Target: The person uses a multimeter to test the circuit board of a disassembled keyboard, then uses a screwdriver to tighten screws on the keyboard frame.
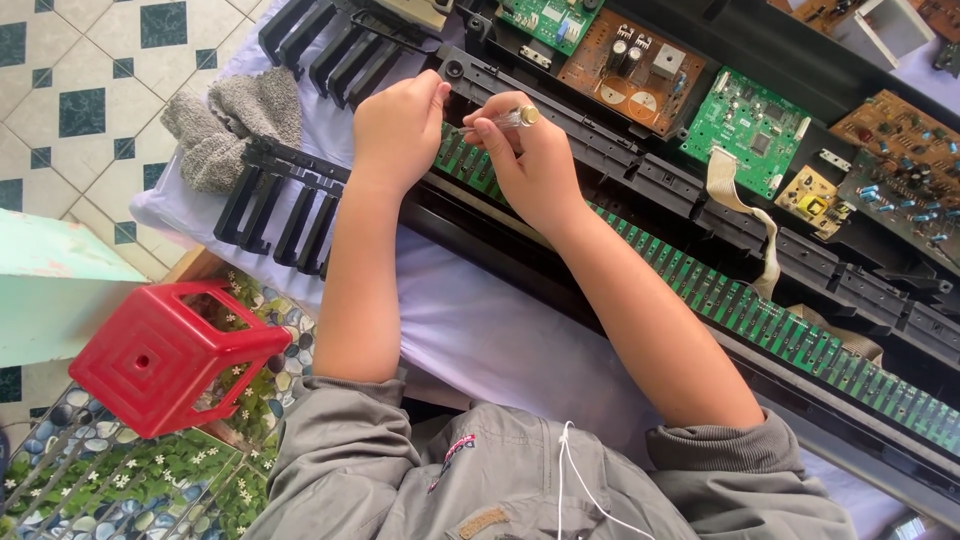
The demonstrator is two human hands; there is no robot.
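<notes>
Two hands — left hand (398, 125), right hand (535, 165), one screwdriver (505, 121), one red stool (165, 355), one grey cloth (232, 125) — two black key sets (280, 205).

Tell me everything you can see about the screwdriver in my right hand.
The screwdriver has a clear plastic handle with a yellowish end cap. It lies nearly level, shaft pointing left toward the left hand. The right hand pinches it between its fingers above the long green circuit strip. Its tip is hidden.
</notes>
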